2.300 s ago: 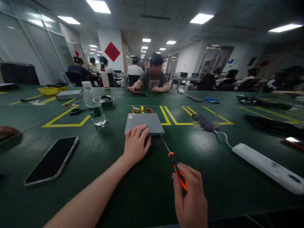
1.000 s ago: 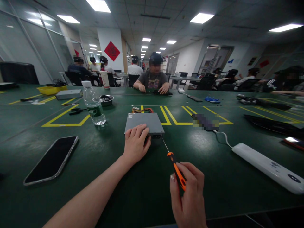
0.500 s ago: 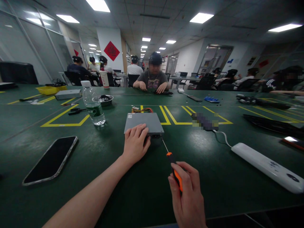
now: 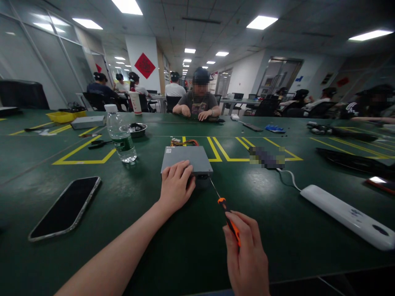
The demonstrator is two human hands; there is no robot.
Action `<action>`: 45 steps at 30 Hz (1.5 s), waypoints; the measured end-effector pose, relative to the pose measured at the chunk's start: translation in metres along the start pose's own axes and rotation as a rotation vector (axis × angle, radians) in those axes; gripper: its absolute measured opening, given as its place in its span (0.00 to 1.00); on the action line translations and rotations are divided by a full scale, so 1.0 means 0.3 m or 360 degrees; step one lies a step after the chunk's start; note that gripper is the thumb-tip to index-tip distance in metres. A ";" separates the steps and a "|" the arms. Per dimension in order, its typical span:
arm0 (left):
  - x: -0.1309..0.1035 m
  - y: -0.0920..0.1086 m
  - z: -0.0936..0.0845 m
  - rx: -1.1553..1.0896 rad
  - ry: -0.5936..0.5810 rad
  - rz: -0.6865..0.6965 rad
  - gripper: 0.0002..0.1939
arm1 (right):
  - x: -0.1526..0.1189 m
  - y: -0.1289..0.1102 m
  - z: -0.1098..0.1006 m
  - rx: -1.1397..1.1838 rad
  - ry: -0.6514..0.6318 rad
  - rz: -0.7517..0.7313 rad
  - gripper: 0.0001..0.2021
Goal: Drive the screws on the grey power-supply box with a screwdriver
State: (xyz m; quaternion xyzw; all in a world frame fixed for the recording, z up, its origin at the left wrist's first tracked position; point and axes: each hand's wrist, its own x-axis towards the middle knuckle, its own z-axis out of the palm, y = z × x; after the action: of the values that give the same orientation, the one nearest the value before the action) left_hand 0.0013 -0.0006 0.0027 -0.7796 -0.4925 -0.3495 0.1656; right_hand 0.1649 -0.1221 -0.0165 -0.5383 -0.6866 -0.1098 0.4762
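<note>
A grey metal box (image 4: 188,157) with a socket on its near side lies on the green table (image 4: 182,263), a bundle of coloured wires (image 4: 188,143) at its back edge. Across its front left part rests my left hand (image 4: 176,185), fingers bent over the top and thumb at the near side. My right hand (image 4: 247,250) is closed round the black and orange handle of a screwdriver (image 4: 233,230). The thin shaft points up and left, its tip at the near right corner of the box. Whether the tip sits in a screw is too small to tell.
A water bottle (image 4: 122,137) stands left of the box, with a metal bowl (image 4: 138,130) behind it. A phone (image 4: 66,207) lies at left, a white power strip (image 4: 347,216) at right. Across the table sits a person (image 4: 199,98).
My right hand has shifted slightly right and down, and the screwdriver handle leans a little more to the right. My left hand and the box have stayed in place.
</note>
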 end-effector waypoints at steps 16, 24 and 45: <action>0.002 -0.002 -0.002 0.0006 -0.0006 0.0005 0.13 | -0.006 0.001 -0.001 -0.0044 -0.0065 0.0044 0.13; 0.000 0.000 0.004 -0.0025 0.0015 -0.0005 0.13 | -0.012 0.004 0.011 0.0045 0.0056 -0.0088 0.14; 0.001 -0.001 -0.003 0.0004 -0.0003 -0.0001 0.13 | -0.001 0.013 -0.008 -0.0045 -0.0124 0.0045 0.13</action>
State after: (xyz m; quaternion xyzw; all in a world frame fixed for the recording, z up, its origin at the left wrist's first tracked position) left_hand 0.0009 -0.0008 0.0035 -0.7797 -0.4933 -0.3481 0.1659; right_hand 0.1696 -0.1224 -0.0169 -0.5584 -0.6954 -0.0918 0.4428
